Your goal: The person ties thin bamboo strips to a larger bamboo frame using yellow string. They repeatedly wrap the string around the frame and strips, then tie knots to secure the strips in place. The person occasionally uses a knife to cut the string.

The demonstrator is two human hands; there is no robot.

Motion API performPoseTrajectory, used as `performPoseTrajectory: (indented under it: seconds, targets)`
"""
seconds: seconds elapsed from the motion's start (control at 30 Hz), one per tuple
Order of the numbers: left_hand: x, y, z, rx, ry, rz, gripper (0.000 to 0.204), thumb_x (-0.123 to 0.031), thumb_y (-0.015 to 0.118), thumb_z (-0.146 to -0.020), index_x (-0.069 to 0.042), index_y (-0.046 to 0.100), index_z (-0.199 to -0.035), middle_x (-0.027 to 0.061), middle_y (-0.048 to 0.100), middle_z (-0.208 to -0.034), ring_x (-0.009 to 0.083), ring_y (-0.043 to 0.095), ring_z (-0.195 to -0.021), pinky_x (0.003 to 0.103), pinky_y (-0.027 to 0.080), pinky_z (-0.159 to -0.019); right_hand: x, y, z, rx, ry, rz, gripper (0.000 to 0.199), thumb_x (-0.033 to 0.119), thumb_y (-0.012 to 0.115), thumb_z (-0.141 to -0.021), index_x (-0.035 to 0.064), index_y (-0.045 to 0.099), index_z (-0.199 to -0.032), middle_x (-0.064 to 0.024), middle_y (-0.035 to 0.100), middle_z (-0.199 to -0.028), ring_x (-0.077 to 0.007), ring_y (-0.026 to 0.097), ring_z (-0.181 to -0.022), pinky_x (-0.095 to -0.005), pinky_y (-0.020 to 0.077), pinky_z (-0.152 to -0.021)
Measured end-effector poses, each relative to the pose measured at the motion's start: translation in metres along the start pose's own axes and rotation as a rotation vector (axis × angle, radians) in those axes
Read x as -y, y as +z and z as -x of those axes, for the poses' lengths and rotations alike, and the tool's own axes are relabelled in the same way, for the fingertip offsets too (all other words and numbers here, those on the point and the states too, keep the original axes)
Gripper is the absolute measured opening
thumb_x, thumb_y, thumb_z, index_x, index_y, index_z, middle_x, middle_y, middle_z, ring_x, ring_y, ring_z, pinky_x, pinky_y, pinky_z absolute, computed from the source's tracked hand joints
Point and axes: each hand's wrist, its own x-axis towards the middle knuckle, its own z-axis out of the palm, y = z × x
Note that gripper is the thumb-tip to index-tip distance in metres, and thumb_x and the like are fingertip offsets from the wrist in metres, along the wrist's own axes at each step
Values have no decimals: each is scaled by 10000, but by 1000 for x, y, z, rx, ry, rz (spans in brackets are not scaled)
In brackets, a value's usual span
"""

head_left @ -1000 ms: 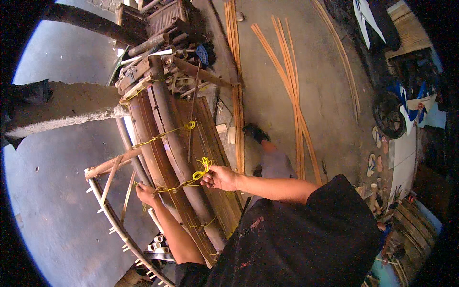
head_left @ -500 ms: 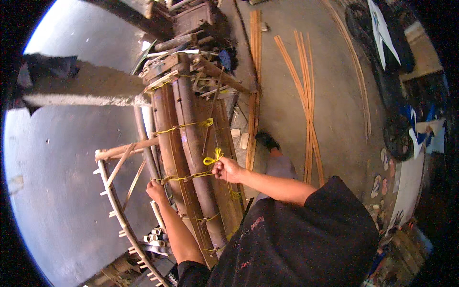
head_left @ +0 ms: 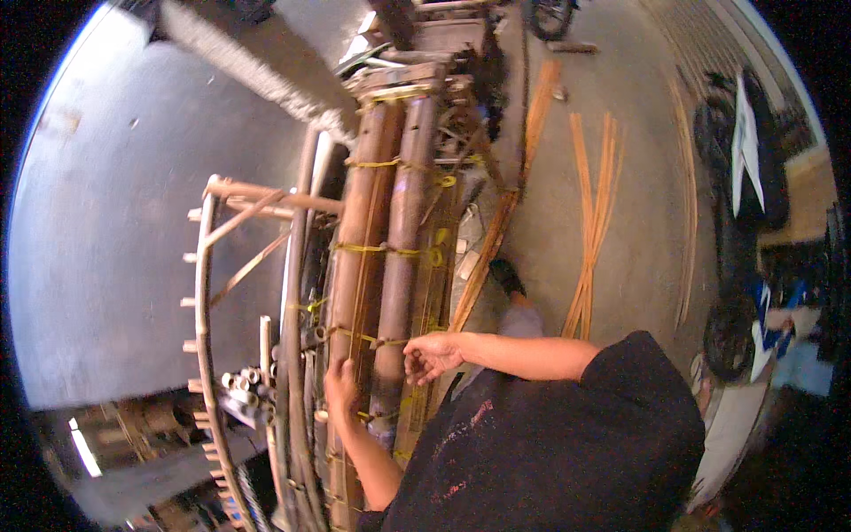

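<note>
Two thick brown bamboo poles [head_left: 363,204] lie side by side, running away from me and bound at intervals with yellow twine. My left hand [head_left: 340,387] is against the left side of the poles, just on the near side of one yellow tie [head_left: 377,341], its fingers pointing forward. Across from it, my right hand [head_left: 432,356] hovers by the right end of that tie, fingers loosely curled and apart; whether it touches the twine cannot be made out. Farther along, a looped yellow twine end [head_left: 436,255] hangs at the right of another tie, and a small yellow coil [head_left: 448,180] sits beyond it.
A bamboo rack with short pegs [head_left: 206,293] stands left, beside several pale tube ends [head_left: 244,383]. A concrete beam [head_left: 266,75] juts in at upper left. Long orange-brown strips [head_left: 592,230] lie on the floor to the right. A motorcycle [head_left: 731,266] stands far right.
My right hand has let go of the looped yellow twine and moved nearer to another tie. My left hand has come nearer along the poles too. The view has shifted.
</note>
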Motion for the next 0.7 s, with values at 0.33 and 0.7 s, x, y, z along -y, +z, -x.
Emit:
performPoseTrajectory:
  seconds: [0.33, 0.7]
  targets:
    - [-48, 56, -9, -407, 6, -184, 242, -230, 574, -919, -119, 630, -1126, 162, 687, -1017, 384, 629, -989, 636, 319, -953, -3, 65, -7, -284, -364, -358, 360, 371, 534, -933, 26, 577, -1029, -77, 603, -923, -209, 573, -900, -344, 490, -812]
    - [-48, 60, -11, -499, -33, -123, 165, -259, 616, -897, -148, 646, -1014, 123, 709, -867, 377, 658, -867, 618, 362, -801, -8, 60, -39, -615, -530, -511, 281, 374, 482, -946, 96, 529, -941, -47, 540, -889, -187, 495, -835, -361, 423, -789]
